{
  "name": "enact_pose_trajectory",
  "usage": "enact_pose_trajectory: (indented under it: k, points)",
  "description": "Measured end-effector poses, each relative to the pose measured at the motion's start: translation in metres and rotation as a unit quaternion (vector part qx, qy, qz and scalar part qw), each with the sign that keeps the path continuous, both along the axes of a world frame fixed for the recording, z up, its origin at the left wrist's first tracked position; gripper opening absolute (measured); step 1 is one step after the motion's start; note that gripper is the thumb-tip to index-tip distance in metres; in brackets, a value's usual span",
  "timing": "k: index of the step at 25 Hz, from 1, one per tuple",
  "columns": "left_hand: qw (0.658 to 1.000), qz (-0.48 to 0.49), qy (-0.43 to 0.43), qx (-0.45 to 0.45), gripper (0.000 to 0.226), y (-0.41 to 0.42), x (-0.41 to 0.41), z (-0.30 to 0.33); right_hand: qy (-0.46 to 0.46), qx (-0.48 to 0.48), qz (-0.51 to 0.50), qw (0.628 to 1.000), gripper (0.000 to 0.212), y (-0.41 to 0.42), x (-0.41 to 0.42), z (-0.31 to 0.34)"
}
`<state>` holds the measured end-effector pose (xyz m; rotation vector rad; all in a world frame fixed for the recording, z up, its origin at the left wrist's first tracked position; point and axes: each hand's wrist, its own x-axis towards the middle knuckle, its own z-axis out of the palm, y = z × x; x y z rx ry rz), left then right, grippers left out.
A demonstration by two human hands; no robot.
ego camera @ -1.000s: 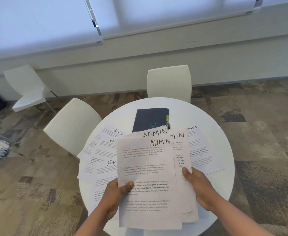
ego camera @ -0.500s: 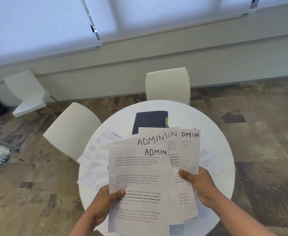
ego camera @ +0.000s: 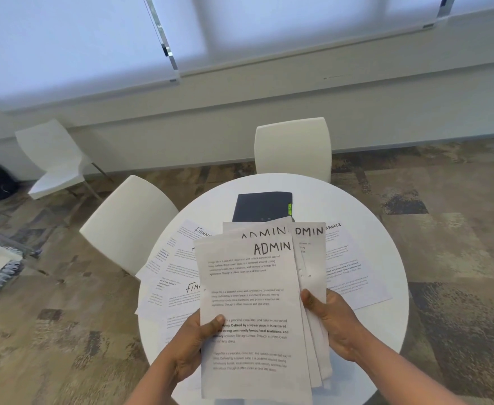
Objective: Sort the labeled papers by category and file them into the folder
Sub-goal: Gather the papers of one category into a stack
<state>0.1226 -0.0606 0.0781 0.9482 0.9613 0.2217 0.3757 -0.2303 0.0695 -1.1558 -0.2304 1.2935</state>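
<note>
Holding a fanned stack of ADMIN sheets (ego camera: 251,302) above the near half of the round surface (ego camera: 386,258), both hands gripped its lower part. The left hand (ego camera: 193,343) pinched the left edge, thumb curled over the front sheet; the right hand (ego camera: 330,323) pinched the right edge, thumb on top. The sheets' long axis ran from the person toward the folder (ego camera: 261,206), headings at the far end, the back sheets splayed to the right. The dark folder lay closed on the surface just beyond the stack's top edge. FINANCE sheets (ego camera: 175,267) lay flat left of the stack, and another FINANCE sheet (ego camera: 354,270) lay to its right.
</note>
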Motion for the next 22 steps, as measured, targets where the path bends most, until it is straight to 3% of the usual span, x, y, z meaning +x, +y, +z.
enact_pose_trajectory:
  k: [5,10,14,18,22]
  points:
    - [0.999,0.038,0.009,0.015,0.039,-0.009,0.015,-0.004,0.016,-0.003,0.038,0.999,0.04,-0.001,-0.004,0.006]
    - [0.994,0.005,-0.001,0.105,0.042,-0.01,0.02,0.004,-0.137,-0.06,0.072,0.986,0.034,-0.001,-0.002,-0.002]
    - [0.976,0.025,0.038,0.215,0.035,-0.015,0.028,0.002,-0.19,-0.083,0.039,0.978,0.032,0.001,-0.003,0.0]
    - [0.978,0.061,0.022,0.2,0.042,-0.029,0.029,-0.014,-0.21,-0.106,0.023,0.972,0.031,-0.008,-0.005,-0.01]
    - [0.989,0.007,0.028,0.148,0.035,-0.041,0.025,-0.033,-0.233,-0.135,0.062,0.961,0.034,-0.022,-0.014,-0.031]
